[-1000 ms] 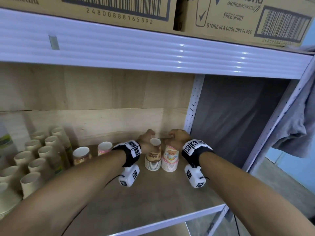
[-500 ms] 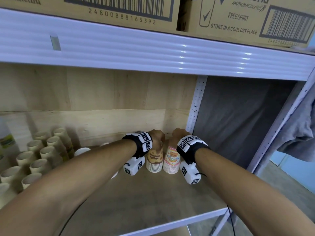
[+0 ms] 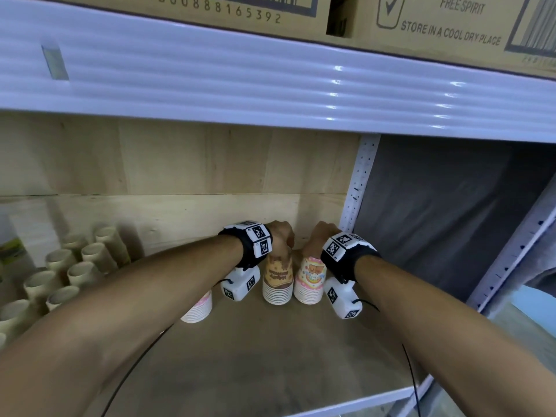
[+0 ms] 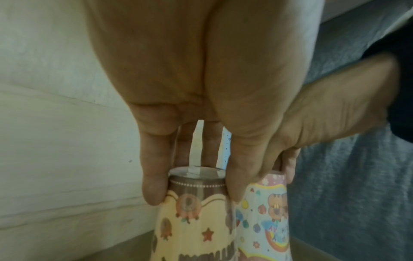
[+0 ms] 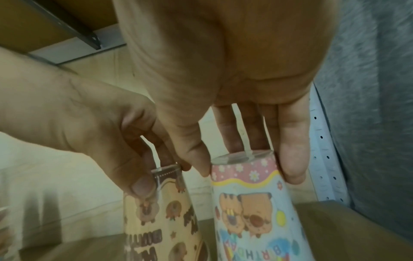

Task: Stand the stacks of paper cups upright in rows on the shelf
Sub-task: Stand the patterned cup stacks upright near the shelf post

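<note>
Printed paper, 2 stacks of it, is being pinched from above at the back right corner of the shelf (image 3: 270, 356). The brown cup stack (image 3: 277, 281) is gripped near its top by the left hand (image 3: 281, 236), fingers curled round it; the pink cup stack (image 3: 310, 282) is gripped the same way by the right hand (image 3: 319, 236). Both stacks are stood mouth-down, touching side by side, probably so a tidy row is formed beside the upright post (image 3: 358, 191). Plain beige stacks (image 3: 75, 266) are ranked at the left, and another pink stack (image 3: 198, 308) is stood nearer the front.
</note>
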Tool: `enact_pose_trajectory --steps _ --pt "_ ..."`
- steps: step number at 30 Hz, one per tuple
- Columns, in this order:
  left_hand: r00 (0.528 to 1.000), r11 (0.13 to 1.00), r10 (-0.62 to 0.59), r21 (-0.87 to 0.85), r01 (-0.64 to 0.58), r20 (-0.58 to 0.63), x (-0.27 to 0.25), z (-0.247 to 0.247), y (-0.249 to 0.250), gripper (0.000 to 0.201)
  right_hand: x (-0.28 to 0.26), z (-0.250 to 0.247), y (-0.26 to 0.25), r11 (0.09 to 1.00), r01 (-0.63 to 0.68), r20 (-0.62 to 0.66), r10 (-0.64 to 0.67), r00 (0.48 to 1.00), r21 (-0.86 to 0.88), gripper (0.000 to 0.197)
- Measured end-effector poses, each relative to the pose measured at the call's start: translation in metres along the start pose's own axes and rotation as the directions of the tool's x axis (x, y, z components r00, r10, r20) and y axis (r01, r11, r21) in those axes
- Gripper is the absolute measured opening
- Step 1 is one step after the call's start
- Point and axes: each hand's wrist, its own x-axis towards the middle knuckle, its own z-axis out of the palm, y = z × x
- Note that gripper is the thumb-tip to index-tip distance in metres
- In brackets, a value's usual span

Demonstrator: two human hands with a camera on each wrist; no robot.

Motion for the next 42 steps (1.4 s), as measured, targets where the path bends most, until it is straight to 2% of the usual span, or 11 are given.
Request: enact_pose_trajectory --steps 3,7,10,13,17,22,27,31,38,42 --pt "0.999 0.999 -0.038 -0.033 0.037 -0.035 0.008 -0.009 -0.008 0.053 0.026 0.004 0.004 1.0 0.017 0.07 -0.015 0.997 -0.026 0.064" --pt "0.988 0.995 -0.077 -0.075 0.067 -0.136 0.025 -0.016 -0.021 0.046 0.048 0.001 0.004 0.998 0.055 0.028 -0.054 0.998 -0.037 0.08" --pt "0.976 0.988 -0.123 -0.114 0.103 -0.182 0.038 -0.017 -0.029 0.047 0.062 0.001 0.002 0.994 0.106 0.044 -0.105 0.994 -0.037 0.07" --pt "0.971 0.979 -0.159 -0.154 0.132 -0.177 0.051 -0.018 -0.035 0.044 0.078 0.006 -0.002 0.99 0.138 -0.004 -0.138 0.99 0.009 0.065" --pt "0.963 0.971 -0.198 -0.172 0.166 -0.185 0.067 -0.015 -0.04 0.013 0.087 0.013 -0.001 0.979 0.134 -0.052 -0.128 0.99 0.155 0.07" --pt "0.957 0.968 -0.217 -0.17 0.185 -0.194 0.082 -0.007 -0.049 0.02 0.064 -0.011 -0.018 0.956 0.15 -0.098 -0.13 0.987 0.251 0.048" --pt "0.949 0.96 -0.248 -0.181 0.214 -0.193 0.09 -0.006 -0.049 0.022 0.06 -0.018 -0.022 0.919 0.148 -0.06 -0.135 0.989 0.365 0.038" --pt "0.947 0.957 -0.264 -0.174 0.233 -0.185 0.094 -0.007 -0.049 0.017 0.061 -0.016 -0.025 0.917 0.08 -0.065 -0.059 0.996 0.39 0.041" --pt "0.95 0.961 -0.239 -0.188 0.203 -0.2 0.088 -0.009 -0.053 0.055 0.059 -0.019 -0.026 0.938 0.07 -0.106 -0.036 0.994 0.339 0.042" --pt "0.963 0.963 -0.215 -0.202 0.181 -0.161 0.061 -0.029 -0.053 0.06 0.074 -0.023 -0.041 0.97 0.068 -0.158 -0.031 0.987 0.235 0.058"
